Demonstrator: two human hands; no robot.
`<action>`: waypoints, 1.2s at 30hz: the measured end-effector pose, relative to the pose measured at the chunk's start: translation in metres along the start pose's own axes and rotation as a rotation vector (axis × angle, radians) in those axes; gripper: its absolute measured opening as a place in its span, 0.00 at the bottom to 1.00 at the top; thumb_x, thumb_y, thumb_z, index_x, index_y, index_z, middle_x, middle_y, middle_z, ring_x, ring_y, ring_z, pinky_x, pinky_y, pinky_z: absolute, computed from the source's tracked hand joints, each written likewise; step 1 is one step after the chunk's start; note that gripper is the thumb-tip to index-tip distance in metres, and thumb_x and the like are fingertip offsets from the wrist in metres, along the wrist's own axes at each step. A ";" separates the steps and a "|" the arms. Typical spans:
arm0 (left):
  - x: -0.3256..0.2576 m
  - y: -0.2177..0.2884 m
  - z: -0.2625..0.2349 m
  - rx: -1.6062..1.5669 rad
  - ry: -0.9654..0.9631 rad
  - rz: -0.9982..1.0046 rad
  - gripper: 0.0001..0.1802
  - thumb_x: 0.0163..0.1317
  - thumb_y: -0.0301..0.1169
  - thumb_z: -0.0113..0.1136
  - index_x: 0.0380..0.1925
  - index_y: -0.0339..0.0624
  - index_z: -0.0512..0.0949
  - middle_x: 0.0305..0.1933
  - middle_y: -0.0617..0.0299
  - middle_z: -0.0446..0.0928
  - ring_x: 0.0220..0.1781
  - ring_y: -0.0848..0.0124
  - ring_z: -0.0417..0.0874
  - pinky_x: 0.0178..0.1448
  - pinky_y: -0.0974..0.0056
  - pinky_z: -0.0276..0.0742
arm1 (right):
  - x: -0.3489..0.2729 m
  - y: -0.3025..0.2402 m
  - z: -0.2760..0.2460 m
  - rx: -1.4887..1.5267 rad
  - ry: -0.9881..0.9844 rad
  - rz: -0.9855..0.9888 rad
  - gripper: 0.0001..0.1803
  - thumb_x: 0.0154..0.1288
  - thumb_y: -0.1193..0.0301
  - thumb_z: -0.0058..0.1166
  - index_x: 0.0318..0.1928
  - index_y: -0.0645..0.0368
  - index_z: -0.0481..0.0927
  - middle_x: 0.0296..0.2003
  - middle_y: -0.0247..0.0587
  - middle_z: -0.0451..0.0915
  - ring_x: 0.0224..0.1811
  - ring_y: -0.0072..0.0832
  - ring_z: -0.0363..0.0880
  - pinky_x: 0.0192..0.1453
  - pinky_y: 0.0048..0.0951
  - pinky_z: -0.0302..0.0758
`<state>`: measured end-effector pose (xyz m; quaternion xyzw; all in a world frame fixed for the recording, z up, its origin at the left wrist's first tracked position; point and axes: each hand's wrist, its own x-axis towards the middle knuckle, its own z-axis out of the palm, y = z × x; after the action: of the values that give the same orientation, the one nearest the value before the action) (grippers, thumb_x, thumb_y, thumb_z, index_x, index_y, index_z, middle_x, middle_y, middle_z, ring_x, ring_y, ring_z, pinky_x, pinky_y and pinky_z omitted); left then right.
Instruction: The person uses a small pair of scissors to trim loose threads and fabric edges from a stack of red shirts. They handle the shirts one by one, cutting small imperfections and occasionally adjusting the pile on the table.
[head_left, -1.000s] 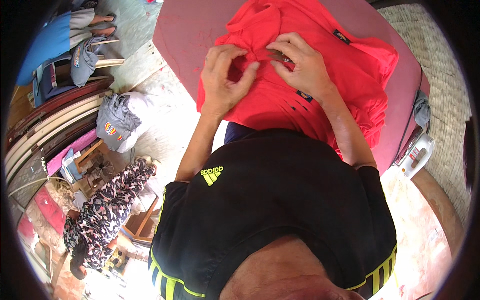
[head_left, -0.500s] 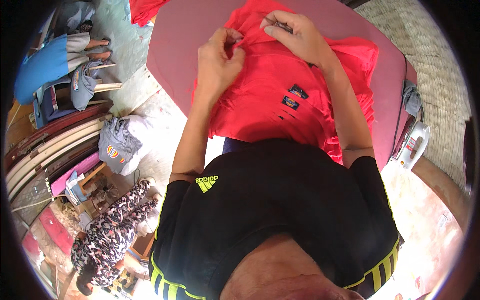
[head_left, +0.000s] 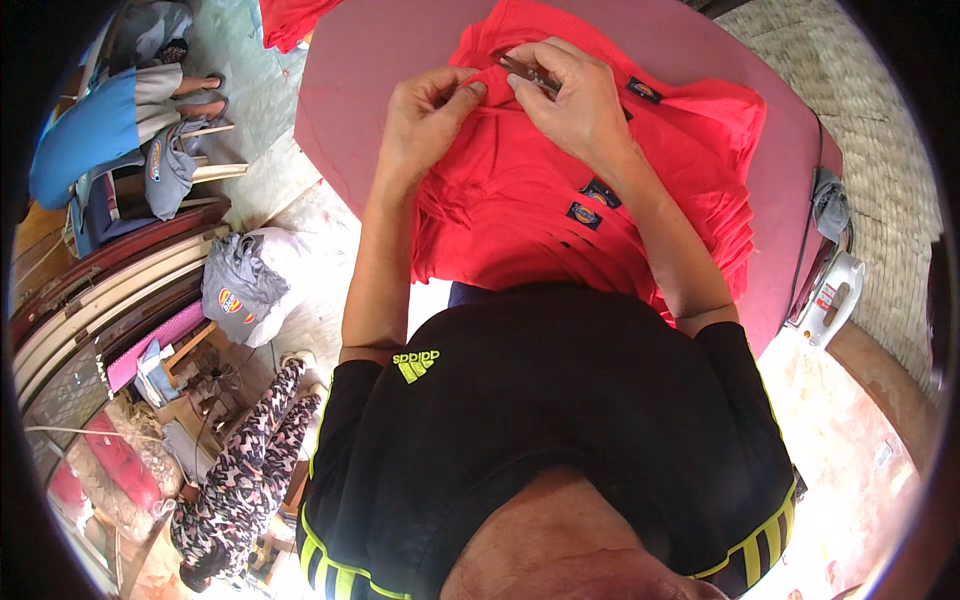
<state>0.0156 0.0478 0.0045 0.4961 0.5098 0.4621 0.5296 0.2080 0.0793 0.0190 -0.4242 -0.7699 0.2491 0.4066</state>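
Note:
A pile of red garments (head_left: 520, 200) lies on the padded, dull-red table (head_left: 345, 100) in front of me, with dark woven labels (head_left: 584, 215) showing on it. My left hand (head_left: 425, 115) pinches an edge of the top red garment between thumb and fingers. In my right hand (head_left: 580, 105) is a pair of small dark thread snips (head_left: 528, 72), their tips pointing left toward the pinched edge. The tips are just above the cloth; whether they touch it I cannot tell. My fingers hide part of the snips' grip.
More red cloth (head_left: 295, 20) hangs at the table's far left. A white iron (head_left: 835, 298) stands beside the right edge, near a cable. On the left are grey garments (head_left: 235, 285), stacked boards (head_left: 130, 280), a person in blue (head_left: 85, 140) and another in patterned clothes (head_left: 240, 480).
My right hand has turned and come closer to my left, so the snips now show clearly. The top garment has shifted, revealing another label at its right.

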 end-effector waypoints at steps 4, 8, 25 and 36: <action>-0.006 0.004 0.009 0.233 0.062 0.178 0.10 0.65 0.26 0.63 0.43 0.33 0.85 0.29 0.67 0.81 0.31 0.83 0.74 0.36 0.72 0.71 | -0.002 -0.003 0.005 0.131 -0.011 0.122 0.12 0.61 0.69 0.63 0.43 0.61 0.84 0.33 0.44 0.82 0.33 0.38 0.82 0.39 0.35 0.77; -0.011 0.005 0.016 0.338 0.122 0.222 0.10 0.65 0.26 0.63 0.44 0.35 0.86 0.31 0.67 0.82 0.33 0.81 0.76 0.39 0.72 0.74 | 0.000 0.001 0.005 0.106 -0.068 0.075 0.11 0.62 0.69 0.63 0.41 0.63 0.83 0.32 0.45 0.81 0.32 0.37 0.82 0.38 0.35 0.77; 0.007 -0.014 0.001 0.238 0.144 0.163 0.05 0.69 0.29 0.60 0.37 0.38 0.80 0.19 0.69 0.71 0.24 0.82 0.66 0.29 0.70 0.64 | -0.010 0.011 0.003 0.263 -0.262 0.173 0.12 0.70 0.66 0.57 0.48 0.59 0.76 0.36 0.44 0.84 0.40 0.37 0.85 0.44 0.38 0.78; 0.005 -0.006 0.003 0.304 0.119 0.235 0.03 0.72 0.27 0.56 0.39 0.40 0.77 0.21 0.67 0.68 0.25 0.80 0.64 0.29 0.70 0.65 | 0.002 0.001 0.004 -0.158 -0.332 0.101 0.13 0.71 0.62 0.52 0.47 0.57 0.76 0.42 0.48 0.84 0.46 0.50 0.83 0.46 0.51 0.77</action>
<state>0.0187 0.0517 -0.0019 0.5980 0.5428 0.4671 0.3601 0.2047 0.0813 0.0166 -0.4459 -0.8214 0.2743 0.2266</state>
